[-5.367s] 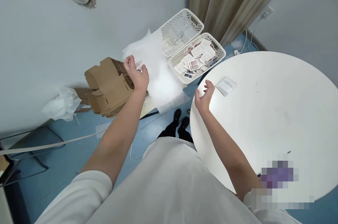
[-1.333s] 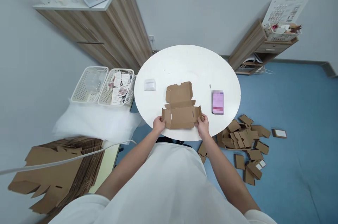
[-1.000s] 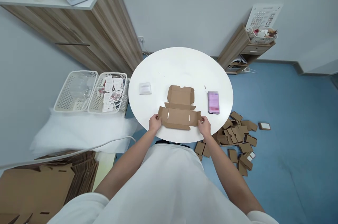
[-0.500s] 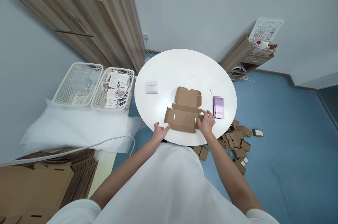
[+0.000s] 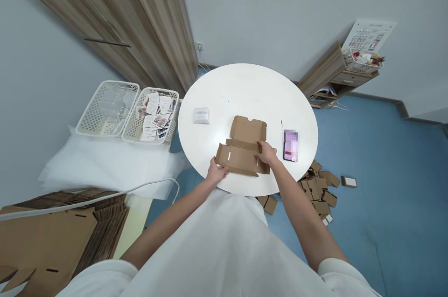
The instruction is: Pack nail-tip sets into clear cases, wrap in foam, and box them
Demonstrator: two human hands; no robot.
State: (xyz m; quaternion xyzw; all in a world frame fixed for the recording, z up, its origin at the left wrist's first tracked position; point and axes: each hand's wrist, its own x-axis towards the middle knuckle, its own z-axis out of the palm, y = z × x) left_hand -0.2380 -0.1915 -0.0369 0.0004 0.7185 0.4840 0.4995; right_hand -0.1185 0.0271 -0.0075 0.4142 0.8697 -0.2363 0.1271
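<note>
A brown cardboard box (image 5: 242, 158), partly unfolded, lies on the white round table (image 5: 245, 87) with its lid panel laid out toward the far side. At its front left corner, my left hand (image 5: 217, 173) has closed fingers on the edge of the left flap. My right hand (image 5: 267, 153) reaches over the right end and grips the fold near the right side flap. Part of that fold is hidden under the fingers.
A small white packet (image 5: 201, 115) lies on the table's left and a phone (image 5: 290, 146) on its right. Left of the table stand a basket of packets (image 5: 151, 115) and another basket (image 5: 107, 109). Flat cardboard (image 5: 45, 241) is stacked front left; folded boxes (image 5: 317, 189) litter the floor.
My right hand has shifted left and inward from the box's right end onto its fold. My left hand has moved slightly, its fingers now on the left flap. The box has slid slightly left.
</note>
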